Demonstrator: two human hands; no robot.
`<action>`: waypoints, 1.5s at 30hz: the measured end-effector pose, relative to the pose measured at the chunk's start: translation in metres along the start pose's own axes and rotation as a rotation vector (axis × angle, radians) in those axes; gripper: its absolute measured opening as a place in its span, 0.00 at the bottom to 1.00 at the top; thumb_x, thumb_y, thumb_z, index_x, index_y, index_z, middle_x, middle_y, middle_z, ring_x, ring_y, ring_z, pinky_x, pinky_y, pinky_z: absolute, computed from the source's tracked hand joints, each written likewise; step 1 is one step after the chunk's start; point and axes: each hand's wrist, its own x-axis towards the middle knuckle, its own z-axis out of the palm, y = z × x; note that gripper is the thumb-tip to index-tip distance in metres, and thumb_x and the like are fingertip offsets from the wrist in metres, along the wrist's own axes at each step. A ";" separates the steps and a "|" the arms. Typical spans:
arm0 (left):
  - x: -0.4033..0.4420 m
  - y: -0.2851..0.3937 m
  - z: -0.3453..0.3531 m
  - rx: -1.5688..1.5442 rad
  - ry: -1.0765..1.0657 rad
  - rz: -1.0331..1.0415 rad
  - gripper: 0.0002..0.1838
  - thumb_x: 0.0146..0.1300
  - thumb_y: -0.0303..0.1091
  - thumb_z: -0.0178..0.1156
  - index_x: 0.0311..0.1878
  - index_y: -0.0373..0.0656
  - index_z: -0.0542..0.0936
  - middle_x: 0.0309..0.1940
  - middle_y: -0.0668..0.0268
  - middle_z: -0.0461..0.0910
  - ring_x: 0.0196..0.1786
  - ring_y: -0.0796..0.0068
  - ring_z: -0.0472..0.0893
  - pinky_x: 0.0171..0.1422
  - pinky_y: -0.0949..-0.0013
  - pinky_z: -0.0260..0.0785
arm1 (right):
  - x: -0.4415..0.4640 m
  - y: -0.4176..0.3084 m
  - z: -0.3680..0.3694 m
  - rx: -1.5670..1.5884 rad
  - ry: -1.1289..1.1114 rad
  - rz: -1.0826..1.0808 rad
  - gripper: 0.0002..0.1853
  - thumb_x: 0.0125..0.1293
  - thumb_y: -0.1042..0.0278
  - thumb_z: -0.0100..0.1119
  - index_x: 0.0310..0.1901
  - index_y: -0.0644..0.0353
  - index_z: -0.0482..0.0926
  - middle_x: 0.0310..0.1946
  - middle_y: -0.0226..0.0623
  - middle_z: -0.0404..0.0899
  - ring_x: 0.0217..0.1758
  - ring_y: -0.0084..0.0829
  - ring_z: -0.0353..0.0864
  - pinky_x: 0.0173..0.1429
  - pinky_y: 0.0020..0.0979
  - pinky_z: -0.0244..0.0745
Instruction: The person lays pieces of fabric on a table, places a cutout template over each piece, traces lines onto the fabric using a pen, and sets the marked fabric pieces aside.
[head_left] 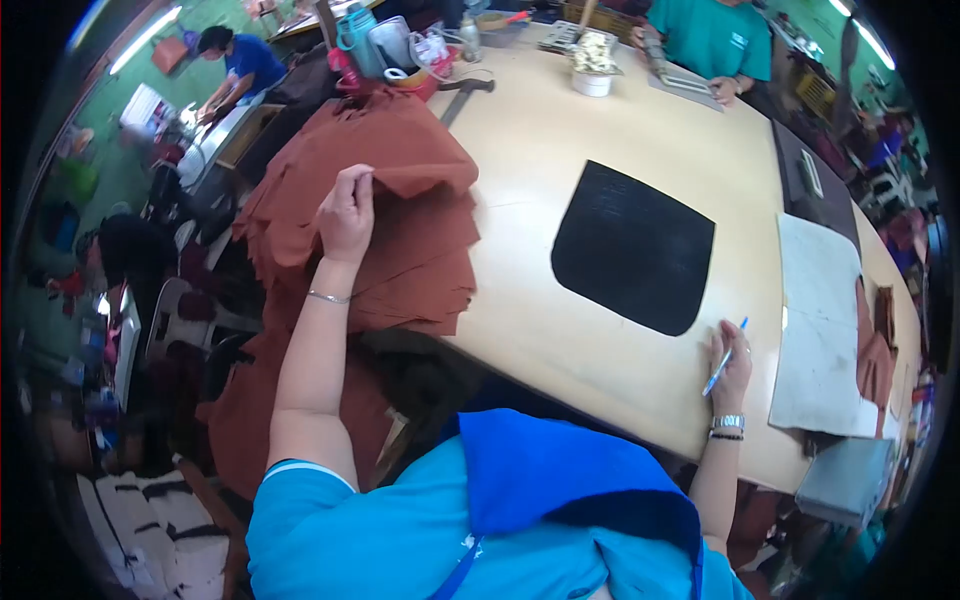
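My left hand (347, 213) is closed on the upper edge of a reddish-brown fabric sheet (425, 160), lifting it from a thick pile of like pieces (400, 290) at the table's left edge. A blue pen (724, 358) sits in my right hand (733, 368), which rests at the near edge of the table. Between the two hands, closer to the right one, a black rounded panel (635, 248) lies flat on the pale tabletop (520, 230).
Right of the panel lies a light grey sheet (820, 320). A hammer (465, 92), a turquoise jug (358, 40) and a white tub (592, 82) stand or lie toward the back. Across the table a person in green (710, 40) works with a flat piece.
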 end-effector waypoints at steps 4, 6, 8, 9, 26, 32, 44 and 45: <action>0.025 0.099 0.058 -0.234 -0.102 0.233 0.01 0.67 0.29 0.61 0.40 0.45 0.81 0.33 0.60 0.83 0.34 0.58 0.84 0.37 0.62 0.76 | 0.004 0.000 0.014 1.231 0.065 0.413 0.19 0.71 0.73 0.55 0.63 0.60 0.74 0.60 0.45 0.76 0.67 0.38 0.72 0.70 0.39 0.66; 0.020 0.162 0.083 -0.386 -0.157 0.367 0.03 0.66 0.32 0.60 0.34 0.51 0.80 0.27 0.67 0.80 0.27 0.66 0.81 0.28 0.65 0.73 | 0.009 -0.056 0.014 0.734 0.080 -0.058 0.26 0.65 0.66 0.63 0.64 0.58 0.72 0.64 0.46 0.72 0.69 0.41 0.70 0.72 0.44 0.62; 0.001 0.223 0.098 -0.491 -0.214 0.524 0.08 0.62 0.33 0.61 0.28 0.51 0.74 0.19 0.68 0.68 0.21 0.69 0.74 0.23 0.65 0.68 | 0.011 -0.118 0.013 0.184 0.061 -0.447 0.34 0.58 0.60 0.72 0.65 0.57 0.70 0.69 0.46 0.68 0.72 0.44 0.68 0.75 0.50 0.58; -0.006 0.250 0.087 -0.553 -0.350 0.581 0.03 0.59 0.31 0.61 0.36 0.50 0.79 0.21 0.67 0.73 0.24 0.65 0.77 0.26 0.62 0.70 | 0.012 -0.135 0.011 0.129 0.094 -0.484 0.36 0.55 0.58 0.74 0.65 0.55 0.70 0.68 0.45 0.69 0.71 0.45 0.69 0.74 0.51 0.58; 0.050 0.215 -0.067 -0.586 -0.605 0.134 0.07 0.56 0.19 0.62 0.38 0.39 0.84 0.33 0.58 0.82 0.38 0.61 0.82 0.44 0.65 0.73 | 0.011 -0.199 -0.179 0.069 0.224 -0.707 0.08 0.56 0.71 0.70 0.38 0.59 0.85 0.21 0.31 0.81 0.22 0.30 0.79 0.28 0.29 0.70; 0.080 0.220 -0.081 -0.892 -0.522 -0.121 0.03 0.68 0.25 0.56 0.41 0.40 0.71 0.29 0.72 0.71 0.33 0.86 0.68 0.38 0.78 0.61 | 0.018 -0.236 -0.220 0.072 0.136 -0.776 0.12 0.63 0.61 0.67 0.38 0.61 0.82 0.21 0.33 0.80 0.21 0.24 0.75 0.26 0.26 0.62; 0.166 0.197 0.147 -0.131 -0.608 0.367 0.12 0.70 0.39 0.54 0.45 0.43 0.81 0.41 0.49 0.82 0.47 0.47 0.81 0.50 0.50 0.72 | 0.201 -0.149 -0.183 -0.388 -0.149 -0.326 0.10 0.66 0.67 0.63 0.44 0.63 0.83 0.34 0.38 0.84 0.39 0.29 0.83 0.48 0.30 0.75; 0.183 0.204 0.162 -0.075 -0.553 0.377 0.12 0.69 0.37 0.54 0.47 0.42 0.81 0.39 0.48 0.82 0.45 0.49 0.82 0.49 0.54 0.73 | 0.227 -0.135 -0.175 -0.352 -0.005 -0.368 0.09 0.66 0.68 0.62 0.44 0.63 0.82 0.36 0.39 0.84 0.41 0.29 0.84 0.49 0.30 0.75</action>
